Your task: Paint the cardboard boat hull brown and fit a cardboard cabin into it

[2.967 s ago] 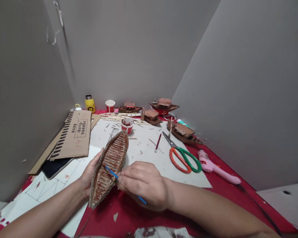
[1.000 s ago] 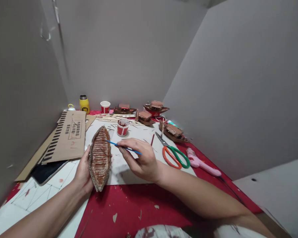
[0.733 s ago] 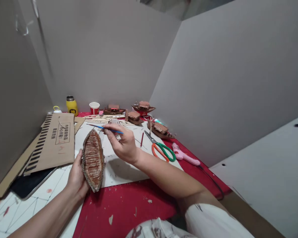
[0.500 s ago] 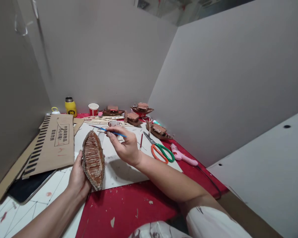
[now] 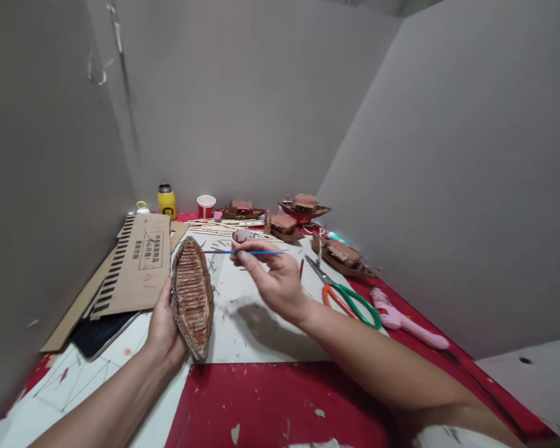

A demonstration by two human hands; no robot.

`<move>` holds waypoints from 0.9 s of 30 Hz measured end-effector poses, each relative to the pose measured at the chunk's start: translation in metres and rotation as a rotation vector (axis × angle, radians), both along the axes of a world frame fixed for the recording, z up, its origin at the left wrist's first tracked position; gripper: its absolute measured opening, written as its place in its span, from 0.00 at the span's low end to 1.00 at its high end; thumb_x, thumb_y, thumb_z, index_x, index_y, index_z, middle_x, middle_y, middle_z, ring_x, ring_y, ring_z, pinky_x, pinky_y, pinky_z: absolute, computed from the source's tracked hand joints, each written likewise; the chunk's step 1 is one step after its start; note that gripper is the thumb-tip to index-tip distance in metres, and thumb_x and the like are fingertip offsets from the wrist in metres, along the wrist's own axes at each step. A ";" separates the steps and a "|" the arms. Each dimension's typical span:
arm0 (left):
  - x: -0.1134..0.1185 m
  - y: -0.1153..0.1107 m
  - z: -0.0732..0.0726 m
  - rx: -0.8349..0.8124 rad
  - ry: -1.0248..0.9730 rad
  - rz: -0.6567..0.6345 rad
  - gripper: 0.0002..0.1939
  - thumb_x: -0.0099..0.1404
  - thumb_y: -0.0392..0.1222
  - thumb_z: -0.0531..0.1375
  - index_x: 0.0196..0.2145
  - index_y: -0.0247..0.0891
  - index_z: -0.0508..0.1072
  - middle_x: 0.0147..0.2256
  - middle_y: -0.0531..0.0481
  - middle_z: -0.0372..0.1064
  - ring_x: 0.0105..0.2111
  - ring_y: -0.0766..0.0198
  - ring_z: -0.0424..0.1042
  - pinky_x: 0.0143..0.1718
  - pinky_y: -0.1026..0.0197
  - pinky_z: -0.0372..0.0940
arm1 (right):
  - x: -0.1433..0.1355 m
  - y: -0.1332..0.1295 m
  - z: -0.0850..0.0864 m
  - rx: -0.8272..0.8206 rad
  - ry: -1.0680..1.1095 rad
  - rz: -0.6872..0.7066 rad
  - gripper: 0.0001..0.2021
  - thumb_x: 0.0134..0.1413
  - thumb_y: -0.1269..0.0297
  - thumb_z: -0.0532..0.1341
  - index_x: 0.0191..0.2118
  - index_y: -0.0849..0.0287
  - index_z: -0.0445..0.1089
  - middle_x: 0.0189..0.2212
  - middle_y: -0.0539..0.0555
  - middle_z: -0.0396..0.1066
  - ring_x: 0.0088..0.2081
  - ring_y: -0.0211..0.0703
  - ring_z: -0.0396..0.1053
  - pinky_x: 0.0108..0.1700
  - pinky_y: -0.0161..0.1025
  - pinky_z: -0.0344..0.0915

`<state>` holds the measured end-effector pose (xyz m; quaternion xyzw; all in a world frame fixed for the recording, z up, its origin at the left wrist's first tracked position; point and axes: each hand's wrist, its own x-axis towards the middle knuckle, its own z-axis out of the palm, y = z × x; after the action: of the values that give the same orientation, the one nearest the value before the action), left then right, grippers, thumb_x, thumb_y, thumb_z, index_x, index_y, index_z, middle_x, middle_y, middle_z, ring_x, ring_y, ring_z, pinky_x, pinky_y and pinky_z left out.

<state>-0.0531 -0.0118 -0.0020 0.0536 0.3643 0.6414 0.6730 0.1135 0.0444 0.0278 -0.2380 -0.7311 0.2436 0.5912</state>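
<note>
At 9 o'clock a flat cardboard sheet (image 5: pixel 137 264) lies on the table, with a yellow bottle (image 5: pixel 167 201) behind it at 11 o'clock. The left hand (image 5: pixel 162 328) has its fingers wrapped around a little cardboard boat (image 5: pixel 192 295) and holds it up from below, just left of the middle. The right hand (image 5: pixel 274 280) pinches a thin blue brush (image 5: pixel 242 252) in its fingertips, and the brush tip points at the boat's far end. A red paint cup (image 5: pixel 242 236) sits right behind that hand at 12 o'clock. At 3 o'clock lie scissors (image 5: pixel 350 298) and then a pink glue gun (image 5: pixel 404 318)
</note>
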 end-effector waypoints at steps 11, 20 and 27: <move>-0.004 -0.002 -0.002 -0.028 0.019 0.031 0.18 0.72 0.44 0.51 0.46 0.31 0.76 0.31 0.45 0.79 0.28 0.60 0.79 0.33 0.60 0.75 | 0.039 0.038 0.023 -0.071 0.211 -0.238 0.14 0.55 0.51 0.65 0.33 0.58 0.72 0.25 0.50 0.75 0.25 0.40 0.75 0.31 0.38 0.76; -0.001 0.000 -0.004 -0.071 0.051 0.090 0.15 0.70 0.43 0.54 0.41 0.32 0.77 0.28 0.48 0.79 0.25 0.62 0.78 0.29 0.63 0.74 | 0.064 0.095 0.021 -0.084 -0.025 -0.389 0.14 0.54 0.52 0.62 0.30 0.59 0.70 0.22 0.49 0.70 0.24 0.38 0.68 0.28 0.35 0.65; -0.002 0.001 -0.007 -0.075 0.086 0.081 0.16 0.71 0.43 0.52 0.43 0.32 0.78 0.32 0.46 0.80 0.27 0.61 0.78 0.30 0.61 0.75 | 0.048 0.128 -0.005 -0.258 -0.195 -0.273 0.12 0.50 0.56 0.61 0.27 0.61 0.71 0.20 0.50 0.71 0.23 0.38 0.66 0.26 0.34 0.63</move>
<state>-0.0551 -0.0109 -0.0092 0.0412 0.4184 0.6511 0.6319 0.1618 0.1725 0.0227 -0.4311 -0.7086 0.2287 0.5096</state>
